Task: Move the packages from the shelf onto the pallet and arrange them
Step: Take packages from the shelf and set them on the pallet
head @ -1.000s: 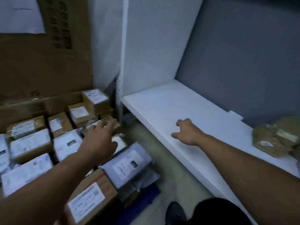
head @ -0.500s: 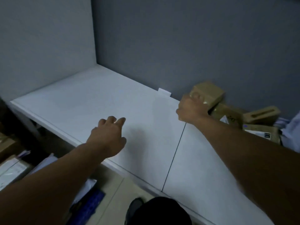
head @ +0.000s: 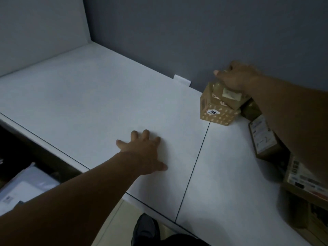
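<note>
My right hand (head: 236, 78) curls over a small brown package (head: 229, 96) directly beneath it, stacked on a patterned box (head: 216, 112). My left hand (head: 143, 153), fingers spread, presses flat on the white shelf (head: 88, 103). This looks like the pick-up step; next I should lift the package clear and carry it to the pallet.

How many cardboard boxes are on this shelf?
5 visible: a patterned box near the wall; a small box atop it, gripped by the right hand; a dark box behind; a labelled box beside the forearm; a large box far right. The arm may hide others.
</note>
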